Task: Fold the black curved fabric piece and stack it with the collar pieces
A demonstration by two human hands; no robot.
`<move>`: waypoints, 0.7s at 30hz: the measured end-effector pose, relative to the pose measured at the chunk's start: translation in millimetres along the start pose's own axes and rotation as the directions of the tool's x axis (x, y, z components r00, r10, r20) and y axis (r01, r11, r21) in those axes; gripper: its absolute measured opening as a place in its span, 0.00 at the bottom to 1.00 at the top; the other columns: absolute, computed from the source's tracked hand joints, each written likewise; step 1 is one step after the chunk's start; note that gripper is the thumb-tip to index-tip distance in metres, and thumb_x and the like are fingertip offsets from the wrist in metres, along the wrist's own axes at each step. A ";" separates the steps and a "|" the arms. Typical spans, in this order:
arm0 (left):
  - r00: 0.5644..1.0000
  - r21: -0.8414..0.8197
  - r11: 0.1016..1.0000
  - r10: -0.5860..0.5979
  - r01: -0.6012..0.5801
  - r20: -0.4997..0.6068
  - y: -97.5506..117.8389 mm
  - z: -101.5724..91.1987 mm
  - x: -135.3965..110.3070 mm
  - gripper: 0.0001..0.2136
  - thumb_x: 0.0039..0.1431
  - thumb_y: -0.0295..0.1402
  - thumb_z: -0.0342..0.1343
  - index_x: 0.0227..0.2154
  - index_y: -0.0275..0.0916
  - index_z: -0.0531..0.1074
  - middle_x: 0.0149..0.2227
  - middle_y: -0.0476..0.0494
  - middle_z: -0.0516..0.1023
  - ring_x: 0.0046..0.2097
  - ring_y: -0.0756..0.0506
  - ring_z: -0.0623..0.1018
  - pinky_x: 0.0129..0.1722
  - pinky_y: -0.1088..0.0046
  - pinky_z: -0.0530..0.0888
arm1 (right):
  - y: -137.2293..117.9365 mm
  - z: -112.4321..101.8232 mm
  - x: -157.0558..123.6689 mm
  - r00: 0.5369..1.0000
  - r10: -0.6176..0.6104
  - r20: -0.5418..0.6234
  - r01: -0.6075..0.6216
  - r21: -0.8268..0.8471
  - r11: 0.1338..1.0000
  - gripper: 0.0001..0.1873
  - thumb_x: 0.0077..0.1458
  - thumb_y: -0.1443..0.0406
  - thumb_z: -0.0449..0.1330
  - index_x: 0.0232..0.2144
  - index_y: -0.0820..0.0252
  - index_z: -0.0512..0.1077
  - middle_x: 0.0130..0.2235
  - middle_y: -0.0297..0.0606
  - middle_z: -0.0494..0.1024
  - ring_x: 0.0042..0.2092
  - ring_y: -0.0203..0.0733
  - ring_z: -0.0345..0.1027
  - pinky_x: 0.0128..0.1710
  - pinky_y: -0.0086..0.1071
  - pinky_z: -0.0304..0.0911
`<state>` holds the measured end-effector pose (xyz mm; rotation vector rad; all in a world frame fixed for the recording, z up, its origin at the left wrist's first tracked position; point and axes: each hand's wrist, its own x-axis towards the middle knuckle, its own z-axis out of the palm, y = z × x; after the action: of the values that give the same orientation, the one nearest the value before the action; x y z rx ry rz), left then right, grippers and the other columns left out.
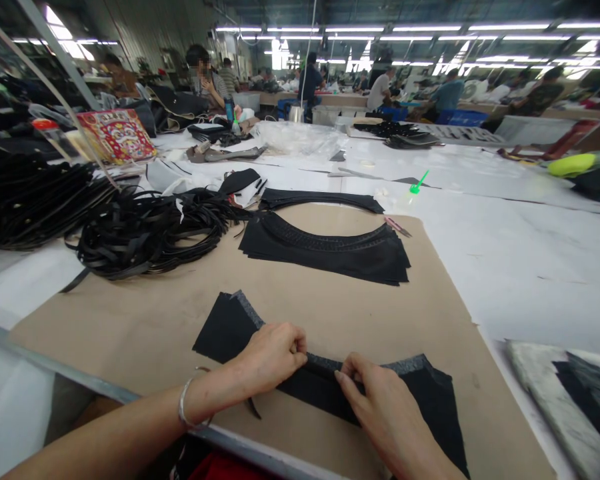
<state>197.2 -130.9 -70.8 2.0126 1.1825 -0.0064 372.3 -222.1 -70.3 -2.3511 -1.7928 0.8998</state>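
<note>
You are working at a white table (555,267) that is stretching away ahead of you and to your right, and a brown sheet (370,313) is covering the part of it in front of you. At the far left a layered heap of black pieces (30,200) is lying, and beside it a bundle of black straps (145,233) is resting in loose loops, partly on the sheet. The black curved piece (317,395) in your hands is lying on the sheet near its front edge, its hollow side facing away from you and a grey strip showing along that curve toward both ends. Beyond it, a stack of black panels (325,260) is sitting slightly fanned, with a slimmer black band (320,198) lying just behind. Your right hand (375,387) is pinching the curved edge between thumb and fingers, right of the middle. Your left hand (275,350) is gripping the same edge a little way to the left, its fingers curling in against the thumb. A silvery bangle (183,403) is circling your left wrist. Past the stack, a bright green nozzle (420,183) is standing out on the white surface, and pinkish snips (398,227) are lying by the stack's right tip.
</note>
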 end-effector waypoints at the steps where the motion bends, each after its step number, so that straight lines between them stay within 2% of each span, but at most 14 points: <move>1: 1.000 0.005 1.000 -0.002 0.002 -0.005 -0.1 1.0 0.7 0.07 0.49 0.30 0.53 0.27 0.39 0.76 0.26 0.48 0.78 0.30 0.47 0.74 0.29 0.75 0.63 | -0.7 0.0 0.5 1.000 0.005 0.001 -0.005 -0.008 1.000 0.10 0.62 0.64 0.50 0.30 0.55 0.69 0.28 0.37 0.76 0.33 0.43 0.70 0.29 0.31 0.48; 11: 1.000 0.023 1.000 -0.019 0.020 -0.021 -4.6 5.6 3.7 0.07 0.50 0.31 0.54 0.28 0.40 0.77 0.28 0.47 0.80 0.33 0.45 0.77 0.30 0.74 0.65 | -4.0 2.1 4.1 1.000 0.021 0.012 -0.020 -0.062 0.998 0.10 0.62 0.64 0.49 0.31 0.55 0.68 0.28 0.38 0.77 0.34 0.46 0.72 0.29 0.31 0.49; 21: 0.999 0.032 0.998 -0.047 0.048 -0.022 -1.3 4.4 3.4 0.07 0.50 0.30 0.54 0.27 0.40 0.78 0.28 0.45 0.80 0.33 0.44 0.77 0.30 0.74 0.66 | -2.7 4.0 5.7 1.000 0.015 0.003 -0.015 -0.069 0.998 0.10 0.62 0.64 0.50 0.31 0.55 0.69 0.28 0.38 0.77 0.34 0.45 0.72 0.29 0.31 0.49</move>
<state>199.7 -130.8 -75.9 2.0169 1.2512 -0.0282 368.9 -217.3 -74.9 -2.4087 -1.8387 0.8587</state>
